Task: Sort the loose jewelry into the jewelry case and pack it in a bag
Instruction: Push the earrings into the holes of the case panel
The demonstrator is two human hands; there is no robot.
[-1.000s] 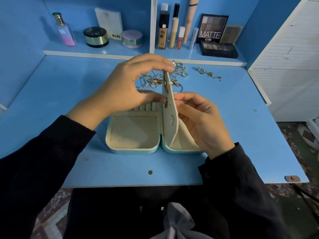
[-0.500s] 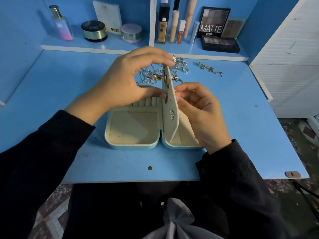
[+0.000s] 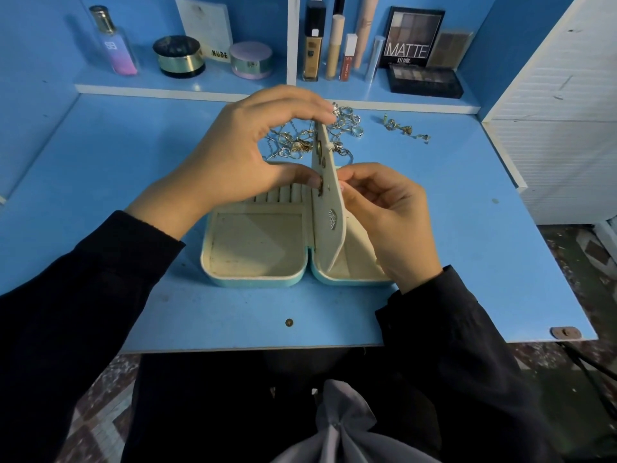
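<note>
A teal jewelry case (image 3: 257,279) lies open on the blue desk, cream inside, with ring rolls at the back of its left half. Its cream middle flap (image 3: 330,208) stands upright. My left hand (image 3: 240,155) pinches the flap's top edge with the fingertips and presses the thumb on a small earring on its left face. My right hand (image 3: 387,215) is behind the flap, fingertips pinched against its right face; what they hold is hidden. A tangle of loose jewelry (image 3: 347,123) lies behind the case. A grey cloth bag (image 3: 337,426) rests on my lap.
More small jewelry pieces (image 3: 405,128) lie to the right of the pile. The shelf behind holds a perfume bottle (image 3: 115,45), jars (image 3: 178,56), makeup tubes (image 3: 334,45) and eyeshadow palettes (image 3: 424,80). A white cabinet (image 3: 564,121) borders the desk's right side.
Both hands stay on the upright flap. My right fingertips have shifted slightly higher along the flap's right face. The view has drifted a little.
</note>
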